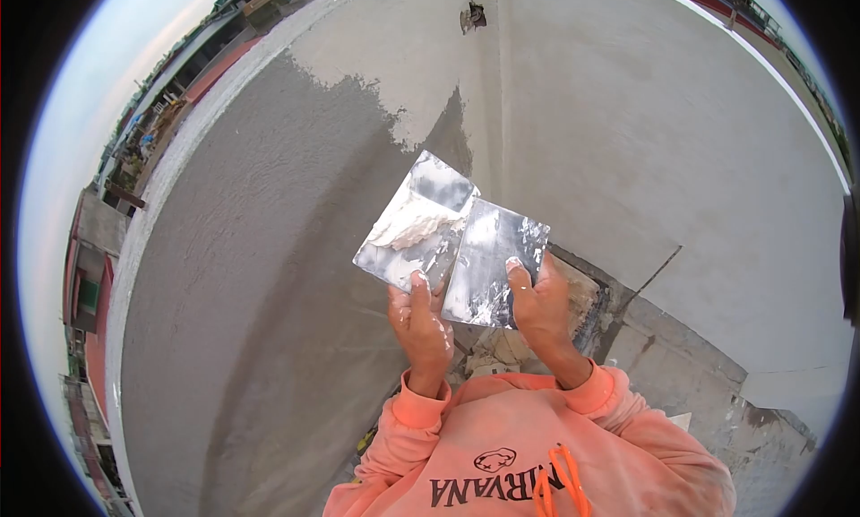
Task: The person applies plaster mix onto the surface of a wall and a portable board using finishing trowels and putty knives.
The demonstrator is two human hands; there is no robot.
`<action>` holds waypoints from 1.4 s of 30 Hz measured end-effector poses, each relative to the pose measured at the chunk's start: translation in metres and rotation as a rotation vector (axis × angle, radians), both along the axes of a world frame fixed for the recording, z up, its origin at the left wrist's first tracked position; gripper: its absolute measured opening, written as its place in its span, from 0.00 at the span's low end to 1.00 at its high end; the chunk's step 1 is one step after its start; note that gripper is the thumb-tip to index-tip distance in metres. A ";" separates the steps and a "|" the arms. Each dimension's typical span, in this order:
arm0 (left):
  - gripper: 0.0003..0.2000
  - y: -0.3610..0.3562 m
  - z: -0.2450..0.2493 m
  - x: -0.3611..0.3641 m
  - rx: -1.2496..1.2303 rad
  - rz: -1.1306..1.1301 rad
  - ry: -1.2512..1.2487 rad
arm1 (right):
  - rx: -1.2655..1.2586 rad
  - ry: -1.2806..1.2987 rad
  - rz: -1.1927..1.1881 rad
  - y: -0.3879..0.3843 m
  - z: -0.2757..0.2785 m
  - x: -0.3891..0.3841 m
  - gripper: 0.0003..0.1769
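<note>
My left hand (pixel 419 327) is closed on the lower edge of a flat metal putty blade (pixel 439 178), thumb on top. A thick heap of white putty (pixel 414 221) lies across that blade. With thumb above and fingers mostly hidden beneath, my right hand (pixel 543 309) grips a second flat metal putty blade (pixel 491 257), smeared with white. The two blades meet or overlap slightly along their inner edges. White putty also speckles both thumbs. Both blades are held up in front of my chest, near the corner of the walls.
A wall on the left has a light coated part (pixel 358 42) and a darker grey part (pixel 242 185). Another pale wall (pixel 663 123) stands right of the corner. Below is a concrete floor (pixel 667 347), with a whitish sack-like thing (pixel 497 348) partly hidden behind my hands.
</note>
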State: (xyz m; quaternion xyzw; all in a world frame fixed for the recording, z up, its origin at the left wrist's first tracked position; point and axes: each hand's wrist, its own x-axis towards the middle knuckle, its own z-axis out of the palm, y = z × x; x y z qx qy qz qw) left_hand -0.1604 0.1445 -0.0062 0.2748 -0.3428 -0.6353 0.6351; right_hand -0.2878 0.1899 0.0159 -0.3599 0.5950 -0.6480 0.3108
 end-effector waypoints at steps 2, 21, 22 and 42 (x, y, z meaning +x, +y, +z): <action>0.20 0.003 0.005 -0.002 -0.002 0.001 0.000 | -0.006 0.059 0.002 -0.001 0.003 0.000 0.15; 0.11 -0.005 0.004 0.001 -0.030 0.018 0.027 | 0.019 0.098 0.117 -0.014 -0.008 -0.020 0.13; 0.11 -0.007 -0.004 0.006 -0.031 0.010 0.013 | 0.040 0.144 0.126 -0.015 -0.005 -0.023 0.13; 0.16 -0.021 -0.011 0.028 0.027 -0.077 -0.205 | 0.167 0.056 0.327 -0.044 -0.004 -0.046 0.19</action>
